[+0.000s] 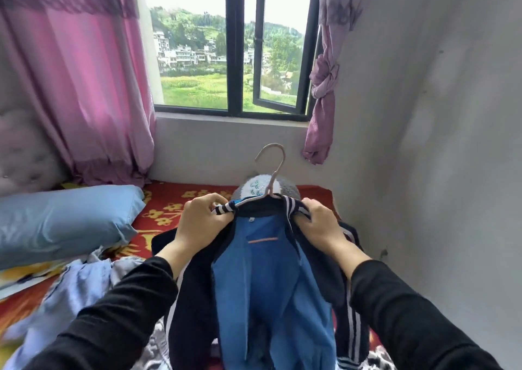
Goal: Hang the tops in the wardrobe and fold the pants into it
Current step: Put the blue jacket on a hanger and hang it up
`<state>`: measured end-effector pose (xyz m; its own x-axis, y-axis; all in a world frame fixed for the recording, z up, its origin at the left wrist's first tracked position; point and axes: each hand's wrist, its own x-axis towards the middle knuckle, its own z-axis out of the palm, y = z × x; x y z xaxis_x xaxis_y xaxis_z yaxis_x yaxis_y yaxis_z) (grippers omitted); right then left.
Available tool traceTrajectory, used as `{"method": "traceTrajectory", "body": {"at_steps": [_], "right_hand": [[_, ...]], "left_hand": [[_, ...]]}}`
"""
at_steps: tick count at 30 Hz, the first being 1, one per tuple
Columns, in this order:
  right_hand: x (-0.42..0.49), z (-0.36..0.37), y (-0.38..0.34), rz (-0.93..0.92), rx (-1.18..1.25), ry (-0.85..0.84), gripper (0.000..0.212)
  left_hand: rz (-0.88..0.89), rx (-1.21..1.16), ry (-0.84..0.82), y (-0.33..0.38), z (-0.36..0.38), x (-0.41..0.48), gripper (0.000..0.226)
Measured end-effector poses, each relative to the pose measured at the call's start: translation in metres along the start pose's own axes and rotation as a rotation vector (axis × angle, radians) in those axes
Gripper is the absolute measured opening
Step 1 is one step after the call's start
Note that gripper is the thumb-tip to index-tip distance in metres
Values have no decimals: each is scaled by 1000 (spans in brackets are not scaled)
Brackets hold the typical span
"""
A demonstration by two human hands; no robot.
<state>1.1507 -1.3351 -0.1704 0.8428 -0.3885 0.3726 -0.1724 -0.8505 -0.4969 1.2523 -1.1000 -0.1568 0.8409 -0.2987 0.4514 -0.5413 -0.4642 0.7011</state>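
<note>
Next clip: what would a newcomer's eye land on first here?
The dark jacket with blue lining fills the centre, on a hanger, its striped collar pinched by the left hand and right hand. Behind it, an open window shows green hillside between pink curtains; a blue pillow lies at left.

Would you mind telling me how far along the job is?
No wardrobe in view, so nothing shows as done. In hand: the left hand and right hand hold the jacket on a hanger. Left: hanging it, plus the clothes on the bed.
</note>
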Motion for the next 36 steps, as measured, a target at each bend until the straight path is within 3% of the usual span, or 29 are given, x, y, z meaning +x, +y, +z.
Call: {"method": "traceTrajectory", "body": {"at_steps": [4,11,17,22,25,30,36], "right_hand": [[9,-6,-47,17,294,172,28],[5,-1,-116,-69,455,179,27],[-33,1,-192,-190,492,82,26],[-73,-13,-289,-336,605,16,28],[-105,-6,-339,-401,653,-57,27],[-167,23,-415,-539,699,-268,20],[-237,62,-505,-803,778,-471,8]], "left_hand": [[35,30,79,9,-52,-1,10],[-22,171,171,31,-128,-45,36],[-231,361,332,33,-186,-115,20],[-334,608,638,43,-259,-175,35],[-393,795,688,36,-300,-226,37],[-304,622,674,20,-383,-318,16],[-440,604,843,5,-492,-425,16]]}}
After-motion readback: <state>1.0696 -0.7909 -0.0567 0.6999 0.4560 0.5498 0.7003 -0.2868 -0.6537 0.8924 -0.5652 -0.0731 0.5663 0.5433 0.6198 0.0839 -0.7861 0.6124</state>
